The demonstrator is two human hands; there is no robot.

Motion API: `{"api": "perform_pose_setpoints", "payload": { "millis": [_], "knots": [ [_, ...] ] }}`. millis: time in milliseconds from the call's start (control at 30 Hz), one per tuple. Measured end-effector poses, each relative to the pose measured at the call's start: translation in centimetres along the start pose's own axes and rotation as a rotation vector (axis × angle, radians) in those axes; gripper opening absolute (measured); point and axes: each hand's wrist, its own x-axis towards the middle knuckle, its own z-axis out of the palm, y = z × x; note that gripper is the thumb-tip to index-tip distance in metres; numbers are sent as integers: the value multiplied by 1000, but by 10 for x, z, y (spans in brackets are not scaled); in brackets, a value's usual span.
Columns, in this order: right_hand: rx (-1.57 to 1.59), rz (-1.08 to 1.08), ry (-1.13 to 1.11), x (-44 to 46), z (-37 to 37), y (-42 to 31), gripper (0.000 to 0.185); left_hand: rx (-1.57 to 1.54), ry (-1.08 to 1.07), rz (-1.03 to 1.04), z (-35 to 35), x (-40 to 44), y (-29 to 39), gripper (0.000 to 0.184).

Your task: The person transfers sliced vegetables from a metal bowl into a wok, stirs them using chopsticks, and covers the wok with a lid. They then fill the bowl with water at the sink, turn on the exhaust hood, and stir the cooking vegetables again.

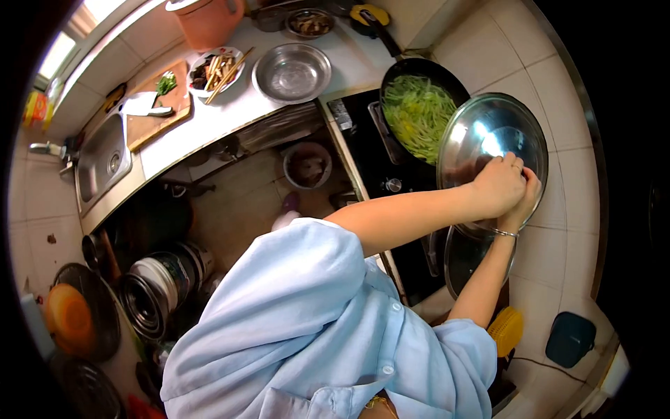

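My left hand (499,185), with a ring on one finger, is closed at the middle of a shiny domed pot lid (481,133). My right hand (527,199), a bracelet on its wrist, closes there too, fingers against the left hand. Any knob under the fingers is hidden. Tilted, the lid overlaps the right edge of a black frying pan (401,66) in this view. Shredded green vegetables (417,115) fill the pan, which sits on a black gas stove (363,133). Below the lid, a second dark round pan or lid (460,262) shows partly.
On the counter are a metal basin (292,73), a plate of food with chopsticks (213,73), and a cutting board (150,126) with a cleaver (142,105). A sink (101,164) lies left. A bucket (307,165) stands beneath the counter. Tiled wall borders the stove.
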Motion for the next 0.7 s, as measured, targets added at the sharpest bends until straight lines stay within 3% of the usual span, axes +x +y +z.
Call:
{"api": "perform_pose_setpoints", "payload": {
  "millis": [267, 400, 700],
  "knots": [
    [25, 15, -72, -3, 15, -21, 33, 49, 1, -22, -5, -18, -17, 26],
    [125, -91, -78, -3, 28, -38, 33, 39, 56, -71, -25, -33, -30, 27],
    [341, -384, -192, 9, 98, -171, 30, 127, 105, -386, -128, -103, -98, 27]
  ]
}}
